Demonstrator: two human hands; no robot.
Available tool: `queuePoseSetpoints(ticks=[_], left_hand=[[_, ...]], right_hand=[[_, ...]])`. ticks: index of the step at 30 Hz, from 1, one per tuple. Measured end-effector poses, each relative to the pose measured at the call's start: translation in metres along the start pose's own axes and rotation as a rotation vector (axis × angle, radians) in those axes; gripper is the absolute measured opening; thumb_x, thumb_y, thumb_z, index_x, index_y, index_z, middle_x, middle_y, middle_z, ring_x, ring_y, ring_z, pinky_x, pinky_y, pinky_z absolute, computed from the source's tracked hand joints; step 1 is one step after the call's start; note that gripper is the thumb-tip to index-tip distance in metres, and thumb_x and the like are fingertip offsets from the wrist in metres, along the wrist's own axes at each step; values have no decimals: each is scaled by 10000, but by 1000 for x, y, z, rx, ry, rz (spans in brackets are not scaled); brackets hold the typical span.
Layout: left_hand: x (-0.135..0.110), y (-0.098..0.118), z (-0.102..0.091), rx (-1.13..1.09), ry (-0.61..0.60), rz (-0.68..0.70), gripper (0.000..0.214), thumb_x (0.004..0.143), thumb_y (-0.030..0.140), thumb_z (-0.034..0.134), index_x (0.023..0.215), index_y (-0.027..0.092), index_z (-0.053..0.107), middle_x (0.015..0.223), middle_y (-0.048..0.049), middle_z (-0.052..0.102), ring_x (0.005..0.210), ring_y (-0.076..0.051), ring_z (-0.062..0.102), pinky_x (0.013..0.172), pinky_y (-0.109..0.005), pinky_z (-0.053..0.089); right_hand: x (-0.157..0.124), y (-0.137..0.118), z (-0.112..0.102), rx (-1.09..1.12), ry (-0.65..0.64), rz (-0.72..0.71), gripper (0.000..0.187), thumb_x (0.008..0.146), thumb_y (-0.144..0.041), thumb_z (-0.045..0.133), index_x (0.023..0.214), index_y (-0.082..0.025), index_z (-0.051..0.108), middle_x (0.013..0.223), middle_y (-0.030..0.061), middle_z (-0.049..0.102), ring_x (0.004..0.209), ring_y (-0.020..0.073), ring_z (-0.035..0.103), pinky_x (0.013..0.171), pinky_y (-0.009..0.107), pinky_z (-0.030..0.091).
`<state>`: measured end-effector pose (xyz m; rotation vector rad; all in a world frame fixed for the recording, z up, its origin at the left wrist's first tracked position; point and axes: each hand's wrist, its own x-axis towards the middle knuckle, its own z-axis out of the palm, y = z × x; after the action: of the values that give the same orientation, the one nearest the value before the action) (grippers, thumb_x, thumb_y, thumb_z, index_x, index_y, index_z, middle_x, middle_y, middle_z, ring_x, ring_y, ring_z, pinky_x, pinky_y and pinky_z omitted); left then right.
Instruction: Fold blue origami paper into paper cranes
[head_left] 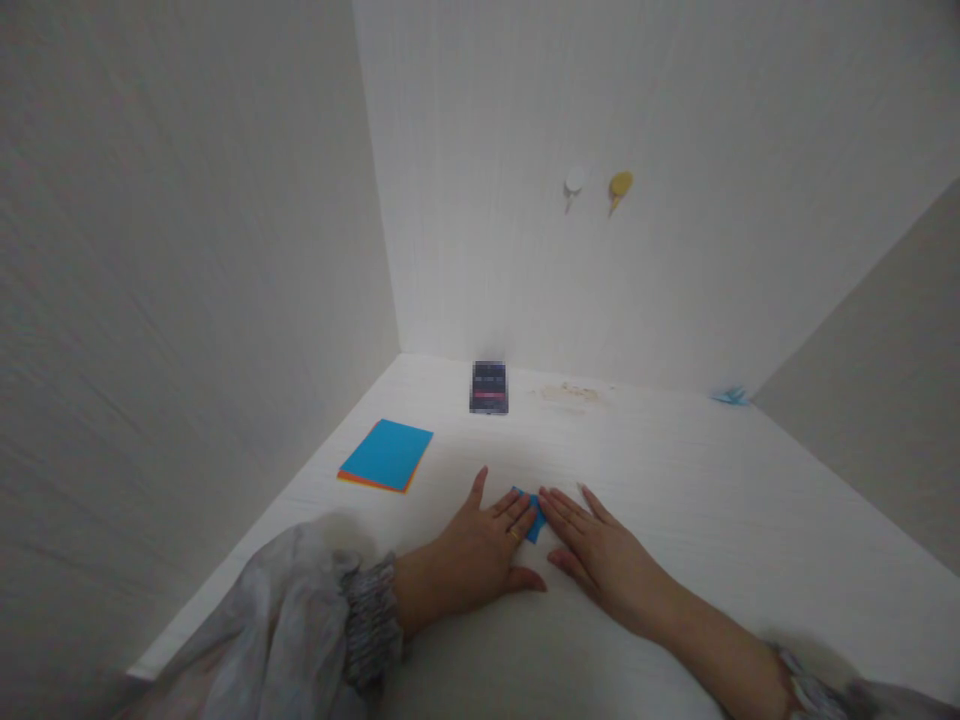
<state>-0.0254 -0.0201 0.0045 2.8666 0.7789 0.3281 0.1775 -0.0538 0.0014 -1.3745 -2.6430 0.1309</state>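
A small piece of folded blue paper lies on the white tabletop, largely covered by my fingers. My left hand rests flat over its left part, fingers stretched out and thumb apart; a ring shows on one finger. From the right, my right hand lies with its fingers extended, the fingertips touching the paper's right edge. Both palms face down. How the paper is folded underneath cannot be made out.
A stack of coloured paper sheets, blue on top, lies to the left. A blurred-out phone stands near the back wall. In the far right corner sits a light blue folded paper. A white hook and a yellow hook hang on the wall.
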Motion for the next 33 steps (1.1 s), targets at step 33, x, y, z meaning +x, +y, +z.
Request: queuePoseSetpoints(ticks=[33], left_hand=[[-5,-19,-3,117,8,103,473,881,479,239,1253,215,363,1231,-79,493,1147,-190,440,1011,-511,-83]], right_hand=[[13,11,1,-264,274,-95,370,871,-308,381,1196,-166,484,1279,69,453,1218,262,332,1006,508,204]])
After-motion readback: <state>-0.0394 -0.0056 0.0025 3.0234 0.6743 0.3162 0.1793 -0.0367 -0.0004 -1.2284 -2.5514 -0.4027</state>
